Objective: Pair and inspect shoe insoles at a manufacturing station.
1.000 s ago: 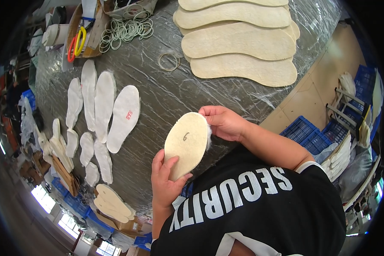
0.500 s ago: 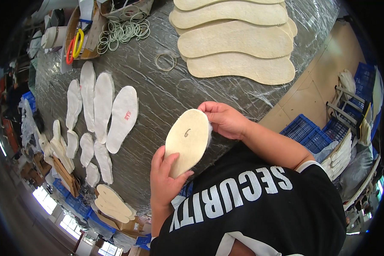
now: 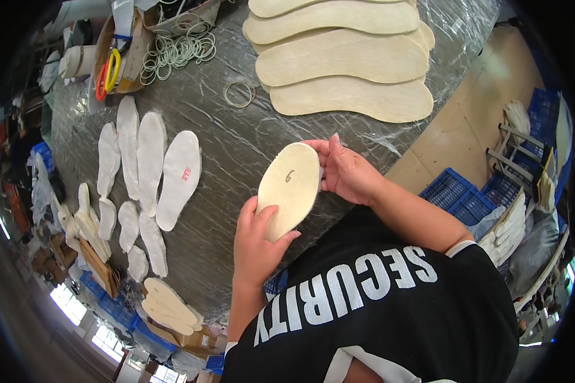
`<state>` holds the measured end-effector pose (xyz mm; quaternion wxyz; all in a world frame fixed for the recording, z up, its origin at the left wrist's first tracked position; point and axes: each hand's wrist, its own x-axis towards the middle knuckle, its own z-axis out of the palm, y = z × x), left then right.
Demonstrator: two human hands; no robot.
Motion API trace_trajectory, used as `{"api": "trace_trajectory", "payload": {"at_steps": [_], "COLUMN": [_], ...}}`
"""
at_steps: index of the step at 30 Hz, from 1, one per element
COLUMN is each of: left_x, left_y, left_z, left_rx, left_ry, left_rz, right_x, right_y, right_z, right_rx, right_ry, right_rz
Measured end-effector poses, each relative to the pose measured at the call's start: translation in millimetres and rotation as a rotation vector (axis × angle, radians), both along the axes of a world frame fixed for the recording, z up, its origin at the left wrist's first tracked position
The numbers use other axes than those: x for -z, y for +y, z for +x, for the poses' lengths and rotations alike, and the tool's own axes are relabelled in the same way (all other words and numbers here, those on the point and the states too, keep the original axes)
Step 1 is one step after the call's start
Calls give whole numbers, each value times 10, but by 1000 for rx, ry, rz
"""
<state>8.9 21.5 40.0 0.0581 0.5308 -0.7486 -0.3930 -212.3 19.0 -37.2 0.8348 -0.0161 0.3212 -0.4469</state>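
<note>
A cream insole (image 3: pixel 292 182) with a dark handwritten mark is held up over the near side of the table. My left hand (image 3: pixel 260 239) grips its lower end, thumb and fingers closed around it. At the upper right edge of the insole is my right hand (image 3: pixel 350 172), its thumb raised and apart. The right fingertips reach behind that edge and are partly hidden. To the left lie several white fleecy insoles (image 3: pixel 181 182), one with a red stamp. Large cream insoles (image 3: pixel 351 100) overlap in a row at the far side.
A loose elastic ring (image 3: pixel 239 94) lies beside a heap of pale green rings (image 3: pixel 179 54). Red and yellow handled scissors (image 3: pixel 112 70) stand in a cardboard box (image 3: pixel 134 48). More cream insoles (image 3: pixel 169 306) lie at the near left edge. Blue crates (image 3: pixel 457 195) stand on the floor at right.
The held insole has moved slightly up and to the right with my left hand. My right thumb has lifted off the insole's edge, and that hand has spread.
</note>
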Motion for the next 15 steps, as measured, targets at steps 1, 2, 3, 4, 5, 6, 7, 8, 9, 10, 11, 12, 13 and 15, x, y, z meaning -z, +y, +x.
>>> {"api": "trace_trajectory", "payload": {"at_steps": [1,2,3,4,5,6,7,8,9,10,11,12,13,15], "left_x": [6,16,30,43,52,62,75,92,107,113,113,116,119,135], "left_y": [-3,-2,3,7,12,23,32,37,39,39,38,36,33,31], "left_z": [-20,-32,-39,-44,-48,-50,-52,-50,-45,-46,-53,-59,-63,-62], "left_rx": [-7,-2,-2,-2,4,-1,-6,-1,-6,-11,-7,-5,-3,5], "left_ry": [5,6,5,3,4,-7,-18,-17,-11,-6,-5,-14,-23,-24], "left_rz": [12,14,11,8,9,7,6,8,6,4,5,2,-1,-9], "right_x": [5,7,3,-2,-8,-16,-28,-35,-38,-41,-42,-40,-38,-40], "right_y": [7,13,17,19,20,20,17,17,16,16,19,19,20,18], "right_z": [-10,-19,-25,-30,-32,-35,-37,-39,-43,-48,-58,-69,-78,-99], "right_rx": [8,16,21,33,44,50,49,48,53,47,42,44,40,35], "right_ry": [-9,-17,-16,-24,-33,-31,-31,-30,-28,-17,-5,-4,15,33], "right_rz": [-3,-6,-5,-2,0,3,0,-2,0,-6,-11,-10,-20,-31]}}
